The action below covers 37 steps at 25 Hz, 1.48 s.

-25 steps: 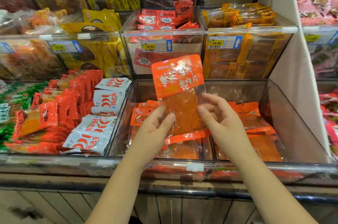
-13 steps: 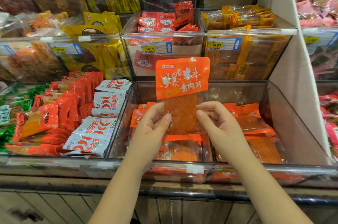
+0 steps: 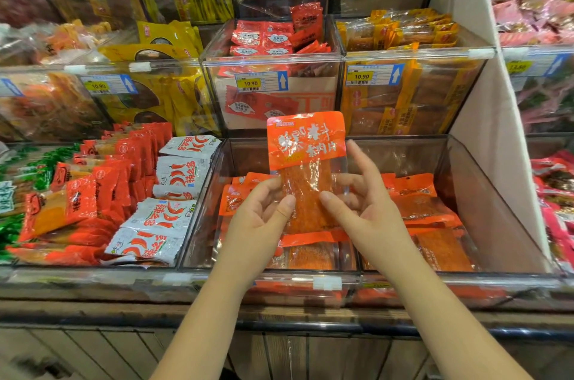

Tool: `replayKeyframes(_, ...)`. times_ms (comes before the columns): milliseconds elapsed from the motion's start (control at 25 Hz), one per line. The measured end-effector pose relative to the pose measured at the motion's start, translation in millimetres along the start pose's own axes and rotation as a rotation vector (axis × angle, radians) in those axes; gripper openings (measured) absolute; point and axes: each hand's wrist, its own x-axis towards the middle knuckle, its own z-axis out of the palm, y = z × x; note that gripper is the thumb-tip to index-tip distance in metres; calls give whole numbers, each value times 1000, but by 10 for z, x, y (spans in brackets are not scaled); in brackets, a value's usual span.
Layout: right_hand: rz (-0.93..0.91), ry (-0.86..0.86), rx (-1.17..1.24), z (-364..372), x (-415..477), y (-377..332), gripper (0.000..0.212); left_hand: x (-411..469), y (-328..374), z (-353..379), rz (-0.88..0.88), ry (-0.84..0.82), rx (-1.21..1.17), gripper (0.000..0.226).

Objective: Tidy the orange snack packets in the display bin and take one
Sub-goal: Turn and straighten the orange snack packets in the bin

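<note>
- Head view shows an orange snack packet (image 3: 306, 146) held upright over the middle of the clear display bin (image 3: 500, 215), printed orange top uppermost, with a red strip visible through its clear lower half.
- Left hand (image 3: 257, 221) pinches the packet's lower left edge, thumb on the front, fingers behind.
- Right hand (image 3: 369, 212) pinches the lower right edge, thumb in front; its other fingers fan out behind, the index pointing up along the side.
- More orange packets (image 3: 425, 205) lie flat on the bin's floor, towards its front and right wall.
- White chilli packets (image 3: 183, 174) sit in the bin to the left.
</note>
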Motion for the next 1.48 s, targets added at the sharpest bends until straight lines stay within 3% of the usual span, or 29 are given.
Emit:
replayKeyframes(200,-11,28,-80,-151,69,-2,53,-30,-5,63,38,97,205,26)
replayKeyframes(320,102,216,-188,-682,328,76,43,-68,20,159,304,181,549,22)
replayKeyframes(400,230,265,-446,-1091,529,266,44,-117,87,423,426,6,749,39)
replayKeyframes(520,494,192,-852,-1387,681,623,39,-227,232,928,200,-301,931,91)
replayKeyframes(560,558,147,-945,-1382,684,693,42,-246,252,1041,148,-345,983,104)
replayKeyframes(640,637,11,-1108,-1323,668,782,69,-246,223,1157,129,-333,1057,120)
replayKeyframes(760,649,-137,-1302,-1269,676,820,93,-232,137,1181,98,-277,1065,129)
replayKeyframes(1000,578,-275,-1539,-1231,718,909,85,-244,141,1209,46,-273,1067,131)
replayKeyframes(1200,602,-295,-1523,-1250,668,931,77,-242,136,1237,46,-315,1054,124)
replayKeyframes(1360,575,-176,-1441,-1220,615,836,69,-226,156,1127,80,-438,999,100)
replayKeyframes(1480,426,-9,-1271,-1175,547,705,49,-96,200,690,72,-581,703,69)
